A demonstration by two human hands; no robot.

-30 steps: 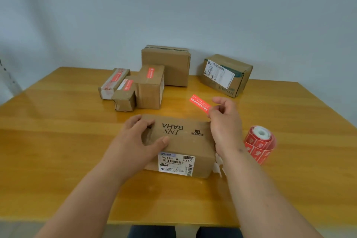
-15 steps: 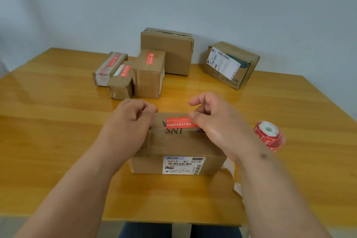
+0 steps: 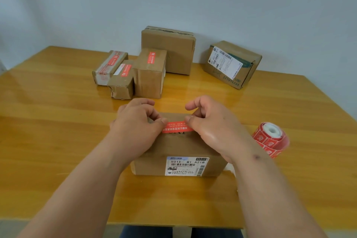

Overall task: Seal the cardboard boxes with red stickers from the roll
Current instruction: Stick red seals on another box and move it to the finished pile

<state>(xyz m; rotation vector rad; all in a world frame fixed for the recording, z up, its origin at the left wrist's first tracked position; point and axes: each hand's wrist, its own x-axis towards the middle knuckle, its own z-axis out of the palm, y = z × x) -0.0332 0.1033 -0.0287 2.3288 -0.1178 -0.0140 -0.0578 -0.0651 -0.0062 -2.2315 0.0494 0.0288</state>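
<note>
A brown cardboard box point(image 3: 179, 150) with a white shipping label on its near side stands in front of me on the wooden table point(image 3: 58, 121). A red sticker point(image 3: 176, 126) lies lengthwise across the box top. My left hand point(image 3: 135, 123) pinches the sticker's left end with curled fingers. My right hand point(image 3: 208, 123) pinches its right end between thumb and fingers. The roll of red stickers point(image 3: 271, 139) lies on its side to the right of the box, apart from my hands.
Three small boxes point(image 3: 133, 73) with red stickers on top stand in a group at the back left. A larger plain box point(image 3: 170, 50) is behind them, and a box with a white label point(image 3: 233, 63) sits at the back right.
My right hand brought the sticker down from the air onto the box top. My left hand moved from the box's left side to the sticker's left end. The view shifted closer.
</note>
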